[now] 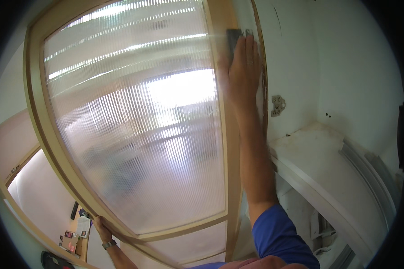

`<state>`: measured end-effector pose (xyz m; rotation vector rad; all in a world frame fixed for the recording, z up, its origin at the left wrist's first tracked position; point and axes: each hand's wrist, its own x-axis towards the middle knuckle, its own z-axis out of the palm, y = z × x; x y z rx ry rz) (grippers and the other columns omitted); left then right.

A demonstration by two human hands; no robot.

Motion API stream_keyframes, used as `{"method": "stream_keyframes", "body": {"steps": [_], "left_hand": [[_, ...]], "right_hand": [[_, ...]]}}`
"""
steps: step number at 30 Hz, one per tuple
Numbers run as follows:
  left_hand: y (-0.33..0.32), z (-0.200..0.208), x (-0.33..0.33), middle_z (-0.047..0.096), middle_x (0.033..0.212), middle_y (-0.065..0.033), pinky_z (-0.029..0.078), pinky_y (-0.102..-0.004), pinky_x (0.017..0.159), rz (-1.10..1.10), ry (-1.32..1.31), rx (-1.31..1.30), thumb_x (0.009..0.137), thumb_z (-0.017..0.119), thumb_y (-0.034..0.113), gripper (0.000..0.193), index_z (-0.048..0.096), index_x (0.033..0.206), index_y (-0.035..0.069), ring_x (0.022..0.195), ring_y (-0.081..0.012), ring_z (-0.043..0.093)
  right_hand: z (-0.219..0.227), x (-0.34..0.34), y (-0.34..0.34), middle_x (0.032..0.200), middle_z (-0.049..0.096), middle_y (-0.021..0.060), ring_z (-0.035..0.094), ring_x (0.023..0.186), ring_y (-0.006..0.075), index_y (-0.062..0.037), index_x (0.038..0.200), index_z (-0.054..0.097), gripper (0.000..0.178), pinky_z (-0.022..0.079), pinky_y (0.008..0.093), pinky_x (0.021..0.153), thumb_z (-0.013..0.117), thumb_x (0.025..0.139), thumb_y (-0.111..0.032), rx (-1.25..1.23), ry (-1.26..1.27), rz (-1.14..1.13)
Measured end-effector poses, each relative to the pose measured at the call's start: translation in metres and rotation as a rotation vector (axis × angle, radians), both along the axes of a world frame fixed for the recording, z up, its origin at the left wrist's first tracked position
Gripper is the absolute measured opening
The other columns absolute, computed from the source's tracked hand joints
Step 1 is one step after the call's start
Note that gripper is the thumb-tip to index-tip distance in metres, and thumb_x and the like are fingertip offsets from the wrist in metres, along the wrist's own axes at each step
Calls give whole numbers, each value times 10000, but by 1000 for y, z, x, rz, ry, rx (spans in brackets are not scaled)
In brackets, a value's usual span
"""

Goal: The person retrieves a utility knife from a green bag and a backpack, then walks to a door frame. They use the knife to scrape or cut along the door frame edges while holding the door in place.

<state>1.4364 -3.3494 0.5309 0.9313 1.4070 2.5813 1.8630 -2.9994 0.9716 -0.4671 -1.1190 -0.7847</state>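
A wood-framed door point(37, 85) with a ribbed, see-through panel point(134, 148) fills the middle of the head view. My right hand point(245, 62) is raised at the upper part of its right side. Under those fingers is a dark, flat, rectangular block point(232, 41), which lies against the pale strip beside the wooden stile point(231, 179). The fingers lie straight and close together over it, and part of the block is hidden. At the lower left, my left hand point(103, 229), with a watch on its wrist, is closed around the door frame's edge.
Right of the door is a white cabinet interior with a metal hinge plate point(277, 106) on its wall. Below that, a white shelf-like panel point(314, 143) with grey curved rails point(368, 175) stands close to my right arm. Papers point(83, 226) and small items lie on a surface at lower left.
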Motion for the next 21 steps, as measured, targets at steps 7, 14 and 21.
{"method": "stream_keyframes", "body": {"steps": [7,14,21], "left_hand": [[8,-16,-17,392,1366,-126,280,-379,1065,-61,54,-45,879,568,443,755,265,1401,-9,1269,-238,366],[2,-13,-14,371,1383,-129,252,-385,1081,-28,83,-42,869,574,458,775,261,1405,-6,1282,-251,348],[3,-11,-9,371,1378,-125,261,-380,1074,8,115,-91,865,575,477,790,259,1408,-3,1280,-245,349]], "right_hand": [[144,19,-5,1305,450,306,419,1243,410,121,1254,447,502,305,448,1078,443,931,-264,-64,-90,-26],[164,17,18,1331,407,343,387,1275,428,163,1268,397,510,271,442,1110,403,960,-243,59,-163,-95],[179,12,37,1280,451,343,431,1230,432,159,1228,434,434,320,437,1077,381,945,-166,73,-114,-90]]}}
